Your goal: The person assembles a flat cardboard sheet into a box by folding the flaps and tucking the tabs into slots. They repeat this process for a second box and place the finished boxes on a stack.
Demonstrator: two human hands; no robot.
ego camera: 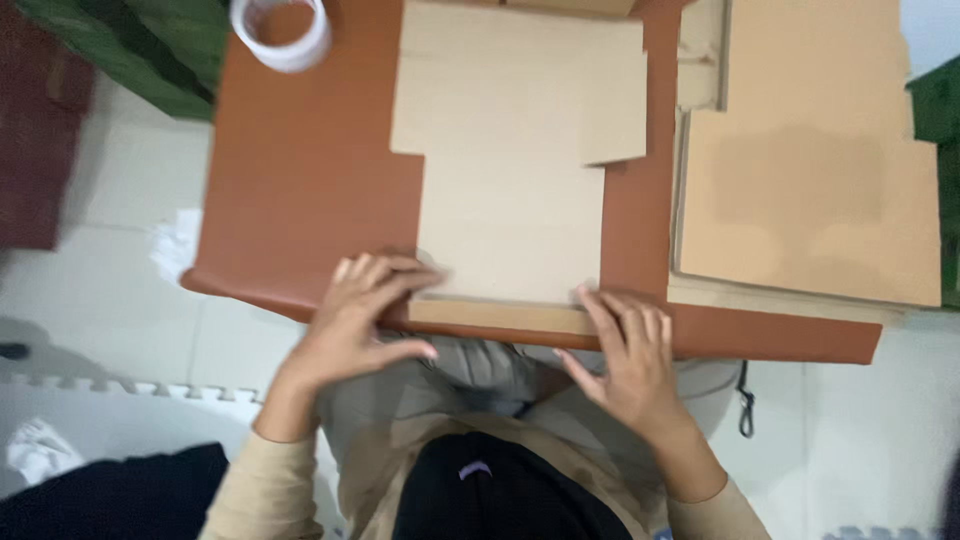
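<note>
Fingers of left hand (365, 305) and right hand (625, 350) press, spread, on flat cardboard box blank (515, 200).

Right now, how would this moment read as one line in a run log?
left hand: pressing cardboard blank's near flap | right hand: on same flap | stack of blanks: right | tape roll: far left

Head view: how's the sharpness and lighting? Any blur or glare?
Head view: soft all over, with motion blur; edges of the left hand, right hand and cardboard blank smear. Lighting is even and diffuse, with only faint shadows under the hands. No hard glare; the tape roll at the top edge is bright and cropped. The cardboard stack at right looks washed out.
</note>
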